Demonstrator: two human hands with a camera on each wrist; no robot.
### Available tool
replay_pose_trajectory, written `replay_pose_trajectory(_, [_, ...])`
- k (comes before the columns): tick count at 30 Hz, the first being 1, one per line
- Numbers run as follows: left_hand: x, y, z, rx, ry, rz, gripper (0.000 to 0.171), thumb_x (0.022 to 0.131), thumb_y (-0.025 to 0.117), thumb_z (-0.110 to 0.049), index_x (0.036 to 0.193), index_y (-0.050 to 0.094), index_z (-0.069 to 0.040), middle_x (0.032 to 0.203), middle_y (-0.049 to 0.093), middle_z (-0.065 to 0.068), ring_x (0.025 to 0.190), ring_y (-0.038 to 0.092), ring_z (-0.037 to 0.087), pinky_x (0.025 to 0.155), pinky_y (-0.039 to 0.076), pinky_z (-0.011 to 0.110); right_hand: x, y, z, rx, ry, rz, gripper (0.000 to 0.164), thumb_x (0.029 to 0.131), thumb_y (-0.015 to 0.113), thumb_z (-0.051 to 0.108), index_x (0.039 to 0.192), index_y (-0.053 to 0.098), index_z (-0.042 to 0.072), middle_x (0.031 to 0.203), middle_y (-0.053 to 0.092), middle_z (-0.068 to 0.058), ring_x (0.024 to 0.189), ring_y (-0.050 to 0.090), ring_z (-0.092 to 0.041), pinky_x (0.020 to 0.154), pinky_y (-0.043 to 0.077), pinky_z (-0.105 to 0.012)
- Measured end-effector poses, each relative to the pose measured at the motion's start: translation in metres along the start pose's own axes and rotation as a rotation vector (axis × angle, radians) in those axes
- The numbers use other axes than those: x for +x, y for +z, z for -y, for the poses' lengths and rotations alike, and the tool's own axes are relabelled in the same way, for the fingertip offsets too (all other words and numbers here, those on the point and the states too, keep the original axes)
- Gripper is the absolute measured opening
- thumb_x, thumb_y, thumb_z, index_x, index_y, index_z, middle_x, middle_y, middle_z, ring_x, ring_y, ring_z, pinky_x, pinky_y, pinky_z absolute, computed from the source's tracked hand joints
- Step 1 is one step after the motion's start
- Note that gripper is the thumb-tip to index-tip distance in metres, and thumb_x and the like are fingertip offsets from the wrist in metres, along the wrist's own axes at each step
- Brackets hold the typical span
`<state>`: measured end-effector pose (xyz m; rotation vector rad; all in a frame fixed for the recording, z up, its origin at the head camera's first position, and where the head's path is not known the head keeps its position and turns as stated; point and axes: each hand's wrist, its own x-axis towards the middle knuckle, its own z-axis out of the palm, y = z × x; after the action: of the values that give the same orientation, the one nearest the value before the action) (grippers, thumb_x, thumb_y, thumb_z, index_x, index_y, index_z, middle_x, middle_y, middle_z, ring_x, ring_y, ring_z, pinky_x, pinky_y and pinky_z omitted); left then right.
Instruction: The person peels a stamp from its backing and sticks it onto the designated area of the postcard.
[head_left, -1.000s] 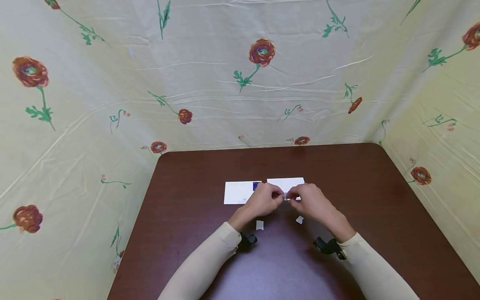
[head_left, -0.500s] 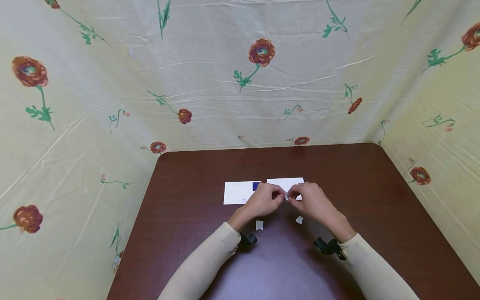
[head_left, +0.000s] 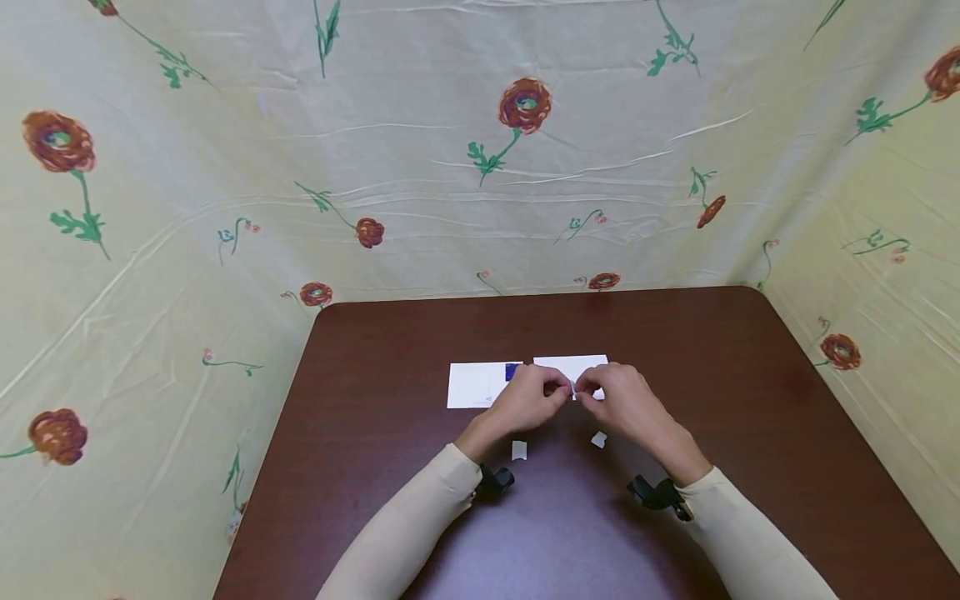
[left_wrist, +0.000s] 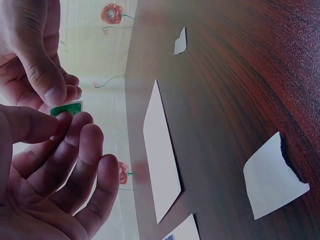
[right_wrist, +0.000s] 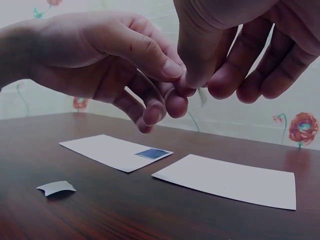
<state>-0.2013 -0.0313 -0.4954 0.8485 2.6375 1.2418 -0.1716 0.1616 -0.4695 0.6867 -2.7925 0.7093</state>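
A small green stamp with a pale edge [left_wrist: 66, 108] is held up between the fingertips of both hands. My left hand [head_left: 527, 398] pinches it between thumb and forefinger, its other fingers loosely bent in the left wrist view. From the other side my right hand [head_left: 624, 404] pinches it too, thumb against fingertips. Only a pale sliver shows in the head view. Below the hands lie two white cards: the left card [head_left: 471, 385] bears a dark blue stamp [right_wrist: 153, 153] in its corner, while the right card [right_wrist: 235, 182] looks plain and is partly covered in the head view.
Two torn white paper scraps lie on the brown table [head_left: 390, 483], nearer the body: a left scrap [head_left: 519, 451] and a right scrap [head_left: 598, 439]. Flower-printed sheeting [head_left: 420, 150] surrounds the table at the back and sides.
Both hands stay almost in place. The pale piece between the fingertips has shifted and turned slightly; cards and scraps lie as before.
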Motion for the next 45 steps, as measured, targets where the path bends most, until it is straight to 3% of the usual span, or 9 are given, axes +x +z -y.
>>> replay_pose_trajectory(5, [0.001,0.000,0.001,0.008,0.002,-0.028,0.014,0.092,0.065,-0.014,0.095,0.078,-0.011,0.078,0.071,-0.008,0.067,0.058,-0.003,0.063,0.048,0.015,0.000,-0.003,0.000,0.004,-0.007,-0.006,0.005,0.085,0.073,0.011,0.087,0.078,0.012,0.079,0.073,0.004,0.078,0.067,-0.021,0.068,0.051,-0.037])
replay_pose_trajectory(10, [0.003,-0.001,0.002,0.001,-0.012,-0.074,0.013,0.092,0.067,-0.014,0.097,0.078,-0.010,0.079,0.073,-0.006,0.064,0.061,-0.003,0.059,0.049,0.015,0.000,-0.006,-0.003,0.010,-0.014,-0.021,0.004,0.085,0.073,0.009,0.086,0.077,0.011,0.079,0.073,0.003,0.075,0.067,-0.020,0.067,0.051,-0.037])
replay_pose_trajectory(18, [0.005,-0.003,-0.003,-0.001,-0.009,-0.093,0.009,0.092,0.070,-0.017,0.094,0.078,-0.014,0.078,0.073,-0.006,0.063,0.059,-0.002,0.058,0.048,0.015,0.002,-0.009,-0.007,0.028,-0.020,-0.046,0.004,0.085,0.072,0.009,0.084,0.076,0.010,0.076,0.071,0.003,0.073,0.068,-0.022,0.067,0.051,-0.037])
replay_pose_trajectory(23, [0.007,-0.003,-0.006,-0.024,-0.025,-0.108,0.008,0.093,0.070,-0.019,0.093,0.077,-0.014,0.077,0.071,-0.007,0.065,0.060,0.004,0.058,0.048,0.017,0.004,-0.013,-0.008,0.026,0.014,-0.046,0.004,0.086,0.072,0.011,0.084,0.075,0.012,0.076,0.071,0.004,0.071,0.066,-0.017,0.066,0.050,-0.033])
replay_pose_trajectory(31, [0.015,-0.002,-0.013,-0.005,-0.029,-0.156,0.010,0.093,0.069,-0.022,0.092,0.077,-0.017,0.077,0.071,-0.010,0.066,0.061,0.000,0.064,0.047,0.017,0.007,-0.022,-0.013,0.041,0.059,-0.048,0.004,0.087,0.071,0.012,0.084,0.072,0.013,0.070,0.064,0.006,0.061,0.053,-0.009,0.058,0.044,-0.026])
replay_pose_trajectory(45, [0.035,-0.002,-0.022,0.009,-0.010,-0.194,0.012,0.095,0.067,-0.021,0.091,0.076,-0.014,0.080,0.072,-0.006,0.069,0.061,0.003,0.062,0.049,0.016,0.015,-0.031,-0.026,0.078,0.150,-0.045,0.008,0.092,0.069,0.018,0.089,0.072,0.011,0.075,0.068,0.001,0.064,0.057,-0.013,0.061,0.047,-0.030])
